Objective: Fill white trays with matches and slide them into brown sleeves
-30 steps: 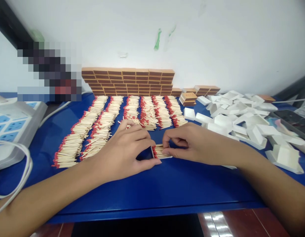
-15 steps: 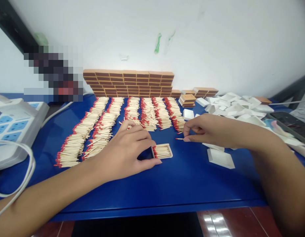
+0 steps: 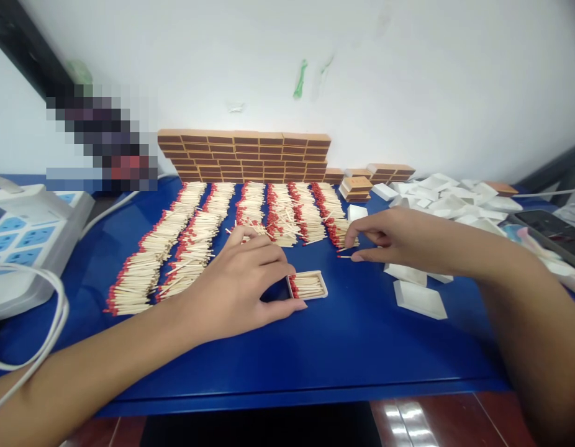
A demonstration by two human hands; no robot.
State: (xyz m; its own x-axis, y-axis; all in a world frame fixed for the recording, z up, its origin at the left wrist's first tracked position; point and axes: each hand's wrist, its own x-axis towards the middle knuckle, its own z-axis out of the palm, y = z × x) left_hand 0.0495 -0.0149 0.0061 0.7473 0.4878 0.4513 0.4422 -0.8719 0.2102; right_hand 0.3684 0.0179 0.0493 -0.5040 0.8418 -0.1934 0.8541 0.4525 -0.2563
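A small white matchbox tray [image 3: 308,285] filled with red-tipped matches lies on the blue table [image 3: 315,347]. My left hand [image 3: 241,279] curls round the tray's left end, fingers closed against it. My right hand [image 3: 390,239] is at the near end of the rightmost row of loose matches [image 3: 331,217], fingertips pinched on a few matches [image 3: 346,251]. Several rows of red-tipped matches [image 3: 194,239] lie spread behind my left hand.
A wall of stacked brown matchbox sleeves [image 3: 245,155] stands at the back. Empty white trays [image 3: 448,198] are heaped at the right, two nearer [image 3: 418,298]. A white power strip [image 3: 22,236] with cable lies left; a phone [image 3: 551,230] lies far right.
My right hand left the filled tray and moved right and back to the rightmost match row, where it pinches matches. My left hand stayed on the tray.
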